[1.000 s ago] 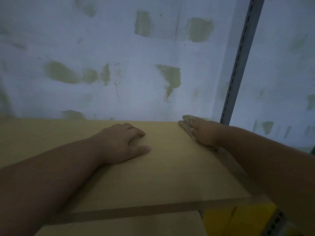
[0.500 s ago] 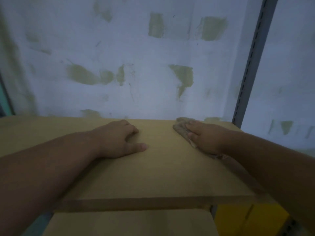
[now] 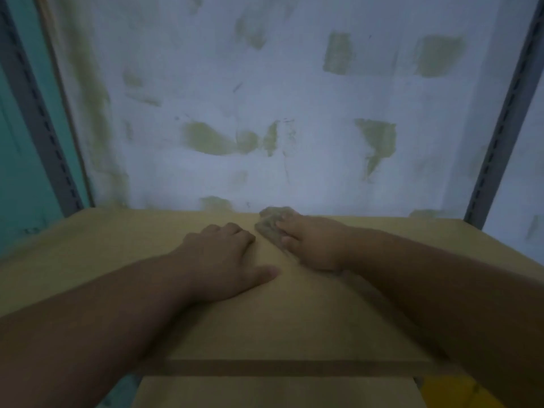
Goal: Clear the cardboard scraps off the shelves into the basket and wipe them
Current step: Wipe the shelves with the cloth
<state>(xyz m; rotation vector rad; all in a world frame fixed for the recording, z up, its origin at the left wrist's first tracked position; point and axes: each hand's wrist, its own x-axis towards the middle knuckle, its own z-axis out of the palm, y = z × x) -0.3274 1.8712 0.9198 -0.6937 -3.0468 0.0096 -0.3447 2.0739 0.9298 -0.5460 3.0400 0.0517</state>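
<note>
A tan wooden shelf board (image 3: 294, 313) fills the lower half of the view, and no cardboard scraps show on it. My right hand (image 3: 312, 245) presses a grey-green cloth (image 3: 269, 220) flat onto the board near its back edge, fingers lying on top of the cloth. My left hand (image 3: 223, 260) rests on the bare board just left of the cloth, thumb stretched out, holding nothing. The basket is not in view.
A stained white wall (image 3: 294, 98) closes the back of the shelf. Grey slotted uprights stand at the left (image 3: 38, 113) and right (image 3: 500, 134). Another tan shelf (image 3: 265, 393) lies below the front edge, with something yellow (image 3: 447, 390) at the bottom right.
My right hand has slid the cloth leftward along the back of the board, from the right upright to close beside my left hand. My left hand has stayed put.
</note>
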